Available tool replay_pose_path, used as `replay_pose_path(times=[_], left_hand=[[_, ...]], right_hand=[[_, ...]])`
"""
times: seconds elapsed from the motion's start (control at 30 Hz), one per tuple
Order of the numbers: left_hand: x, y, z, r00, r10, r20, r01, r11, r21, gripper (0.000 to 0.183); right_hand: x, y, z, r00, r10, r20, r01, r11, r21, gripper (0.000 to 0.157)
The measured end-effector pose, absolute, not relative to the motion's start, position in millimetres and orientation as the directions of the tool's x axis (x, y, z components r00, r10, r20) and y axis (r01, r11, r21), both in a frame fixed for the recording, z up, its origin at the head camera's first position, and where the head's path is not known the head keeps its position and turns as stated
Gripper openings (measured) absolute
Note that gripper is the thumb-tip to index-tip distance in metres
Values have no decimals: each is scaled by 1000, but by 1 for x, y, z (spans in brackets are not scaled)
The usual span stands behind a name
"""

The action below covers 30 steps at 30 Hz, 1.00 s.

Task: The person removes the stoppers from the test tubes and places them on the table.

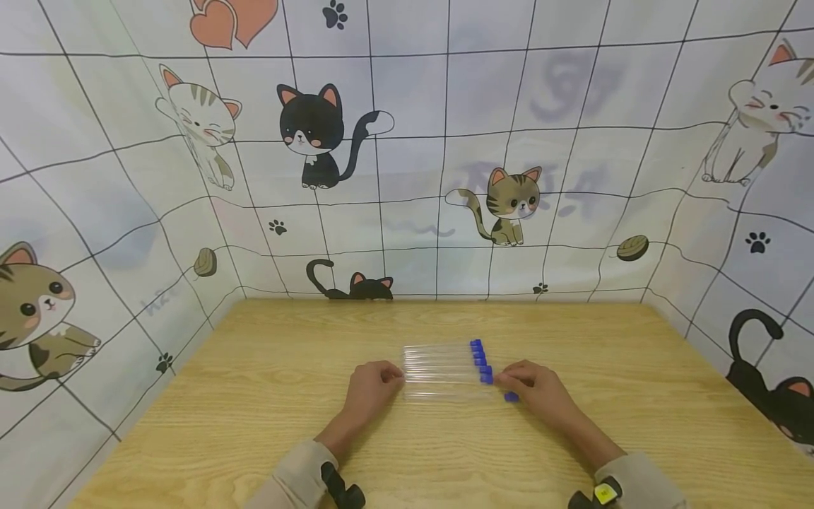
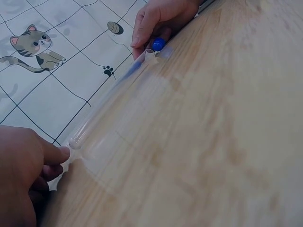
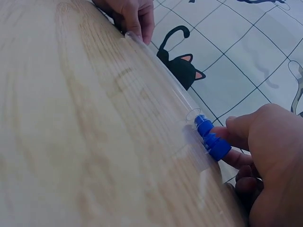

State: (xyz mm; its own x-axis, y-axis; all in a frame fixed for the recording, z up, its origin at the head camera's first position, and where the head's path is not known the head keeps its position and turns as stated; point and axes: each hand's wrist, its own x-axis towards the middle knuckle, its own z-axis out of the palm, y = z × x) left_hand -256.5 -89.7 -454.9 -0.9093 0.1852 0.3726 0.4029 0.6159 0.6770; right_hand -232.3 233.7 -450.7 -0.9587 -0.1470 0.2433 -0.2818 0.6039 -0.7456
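Tubes (image 1: 439, 364) mid-frame on table (image 1: 636, 353), blue caps (image 1: 479, 357) right; nearest seems uncapped, loose cap (image 1: 511, 397) near it. Left hand (image 1: 375, 387) at tube ends, right hand (image 1: 540, 394) by caps, fingers bent; grip, I can't tell. I judge step as aligning row; next calls for capping.

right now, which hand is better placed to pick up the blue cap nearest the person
Probably the right hand: it is right beside that blue cap. The left hand is at the opposite end of the clear tubes, so it would likely have to reach along them.
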Motion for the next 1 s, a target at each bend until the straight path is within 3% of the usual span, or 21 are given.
replay_pose_path(times=[0.37, 0.57, 1.0], left_hand=[[-255, -88, -455, -901, 176, 396, 431, 461, 776, 5], [-256, -87, -455, -879, 192, 437, 476, 427, 769, 5], [-255, -86, -453, -887, 274, 371, 442, 280, 852, 12]], right_hand=[[-230, 235, -449, -977, -42, 208, -201, 498, -844, 29], [-228, 234, -447, -965, -36, 261, -255, 376, -891, 25], [-226, 233, -445, -956, -29, 291, -281, 362, -889, 26]])
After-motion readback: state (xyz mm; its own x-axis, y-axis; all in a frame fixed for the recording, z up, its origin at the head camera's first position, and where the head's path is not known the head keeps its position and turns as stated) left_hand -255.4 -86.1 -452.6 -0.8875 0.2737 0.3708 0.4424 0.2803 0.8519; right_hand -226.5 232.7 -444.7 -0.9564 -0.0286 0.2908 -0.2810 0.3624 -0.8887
